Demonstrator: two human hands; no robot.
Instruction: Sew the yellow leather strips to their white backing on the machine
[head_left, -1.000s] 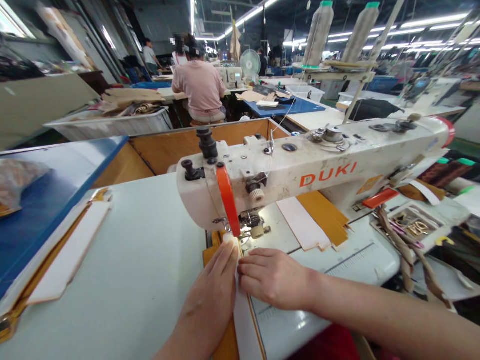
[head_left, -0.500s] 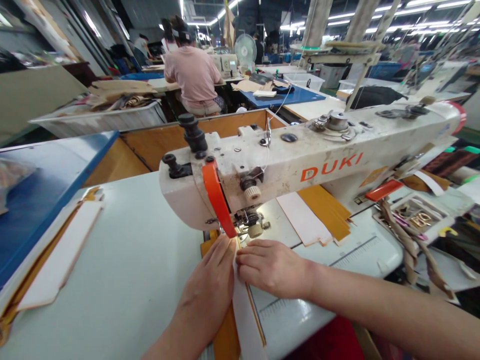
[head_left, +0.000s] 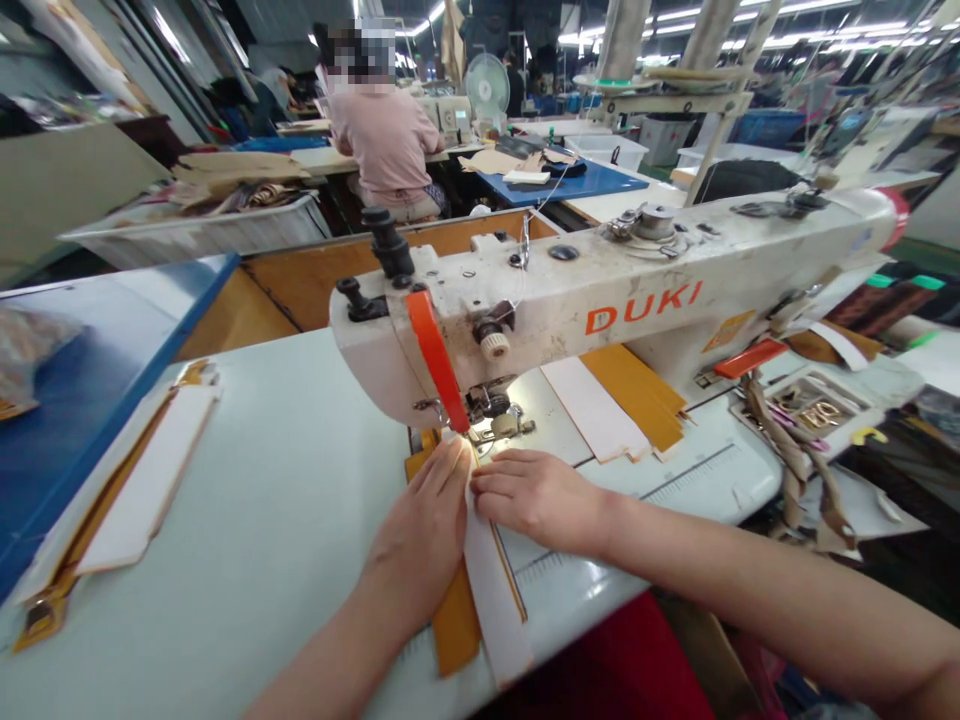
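Observation:
My left hand (head_left: 420,525) lies along the left edge of a long strip (head_left: 493,590), white on top with a mustard edge. Its fingers are pressed together on the strip close to the needle area, with the thumb hidden. My right hand (head_left: 536,500) grips the strip's right edge, fingers curled in. The strip's far end runs under the presser foot (head_left: 499,430) of a white sewing machine (head_left: 555,290) lettered DUKI; an orange guard (head_left: 436,355) partly covers the needle area. A mustard strip (head_left: 456,630) lies under my left hand and extends toward me.
Left on the table (head_left: 292,510) lies a stack of white and mustard strips (head_left: 146,480). More cut pieces (head_left: 630,400) rest under the machine arm. A tray (head_left: 817,405) of metal fittings stands at right. Beyond, a person in pink (head_left: 386,150) sits facing away.
The view has shifted slightly, so the machine sits a little differently in frame. The strip's near end now shows, and both hands appear slightly higher, still on the strip.

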